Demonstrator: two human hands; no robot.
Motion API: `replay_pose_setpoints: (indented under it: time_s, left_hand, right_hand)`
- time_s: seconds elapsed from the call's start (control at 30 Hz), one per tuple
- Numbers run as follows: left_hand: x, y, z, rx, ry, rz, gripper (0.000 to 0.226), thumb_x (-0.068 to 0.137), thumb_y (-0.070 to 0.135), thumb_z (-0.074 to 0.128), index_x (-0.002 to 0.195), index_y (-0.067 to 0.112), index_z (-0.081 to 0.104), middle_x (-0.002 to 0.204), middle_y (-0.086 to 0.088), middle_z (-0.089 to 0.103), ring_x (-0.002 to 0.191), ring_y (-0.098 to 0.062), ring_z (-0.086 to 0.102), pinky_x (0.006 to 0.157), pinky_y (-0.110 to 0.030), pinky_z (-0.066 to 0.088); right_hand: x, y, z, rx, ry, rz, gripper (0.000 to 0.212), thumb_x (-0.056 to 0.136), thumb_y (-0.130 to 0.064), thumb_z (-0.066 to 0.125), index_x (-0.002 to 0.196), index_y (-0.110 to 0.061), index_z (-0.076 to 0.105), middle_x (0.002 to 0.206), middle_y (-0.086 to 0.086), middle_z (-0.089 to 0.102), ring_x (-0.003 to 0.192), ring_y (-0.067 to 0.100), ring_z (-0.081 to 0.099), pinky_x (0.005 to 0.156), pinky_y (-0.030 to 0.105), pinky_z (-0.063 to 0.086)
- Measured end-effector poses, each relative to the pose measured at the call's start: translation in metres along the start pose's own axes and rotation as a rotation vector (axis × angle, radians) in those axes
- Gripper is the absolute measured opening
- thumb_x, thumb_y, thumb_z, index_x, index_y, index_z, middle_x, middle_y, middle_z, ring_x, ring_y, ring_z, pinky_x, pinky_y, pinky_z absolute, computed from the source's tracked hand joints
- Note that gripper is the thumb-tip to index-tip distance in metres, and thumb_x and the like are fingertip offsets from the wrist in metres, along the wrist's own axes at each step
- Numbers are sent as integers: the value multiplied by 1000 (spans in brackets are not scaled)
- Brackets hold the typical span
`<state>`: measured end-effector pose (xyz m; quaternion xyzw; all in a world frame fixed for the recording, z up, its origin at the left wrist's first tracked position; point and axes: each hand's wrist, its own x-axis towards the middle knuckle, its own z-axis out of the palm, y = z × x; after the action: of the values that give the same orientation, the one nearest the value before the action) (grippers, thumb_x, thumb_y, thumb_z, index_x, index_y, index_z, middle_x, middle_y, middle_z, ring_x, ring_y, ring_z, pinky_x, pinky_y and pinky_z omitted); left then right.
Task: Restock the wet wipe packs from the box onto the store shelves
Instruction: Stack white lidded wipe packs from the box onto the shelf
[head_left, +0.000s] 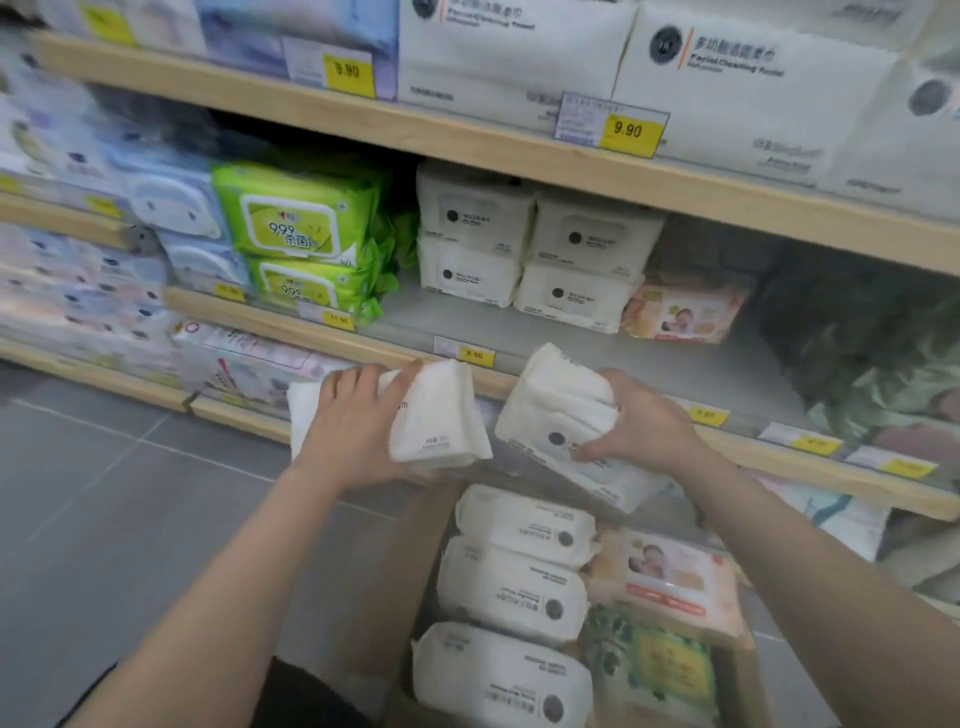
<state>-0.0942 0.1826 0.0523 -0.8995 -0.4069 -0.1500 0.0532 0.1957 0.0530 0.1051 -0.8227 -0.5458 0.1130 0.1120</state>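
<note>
Left hand (358, 415) gripped one white pack (436, 415); right hand (636, 421) gripped another (556, 410); four shelved (530, 249); box (395, 571) held five more

I see the cardboard box (410, 561) nearest me, low and centre, with three wipe packs (511, 590) stacked in a column along its left side and two more packs (670, 582) on its right. Above the box, my left hand (363, 421) holds one pack (441, 415) and my right hand (639, 421) holds another (556, 415) to its right, both just before the middle shelf (467, 332). Farther back on that shelf sit four stacked packs (535, 249), with a baby-wipe pack (680, 314) to their right and more packs (301, 234) to their left.
</note>
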Motion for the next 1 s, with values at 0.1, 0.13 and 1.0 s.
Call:
replay_pose_setpoints:
  time_s: [0.1, 0.13, 1.0]
  left_hand:
    - [8, -24, -2, 14, 66, -35, 108, 45, 66, 52, 140, 18, 38, 104, -18, 52, 93, -39, 51, 88, -51, 39]
    - [10, -32, -2, 17, 75, -45, 108, 44, 64, 52, 141, 18, 38, 106, -19, 52, 94, -39, 51, 90, -52, 37]
    - [50, -62, 14, -119, -53, -180, 119, 45, 55, 75, 146, 29, 18, 121, -10, 40, 113, -33, 39, 104, -46, 24]
  right_hand:
    - [37, -31, -13, -90, 28, -78, 100, 52, -54, 82, 138, -34, 34, 129, -2, 55, 114, 25, 52, 85, 36, 46]
    - [51, -42, -18, -129, 50, -108, 100, 53, -55, 81, 138, -33, 33, 129, -1, 55, 114, 26, 53, 85, 37, 47]
    - [189, -92, 69, -339, 273, -269, 76, 89, -16, 59, 148, -32, 14, 153, 11, 19, 137, 43, 16, 99, 56, 42]
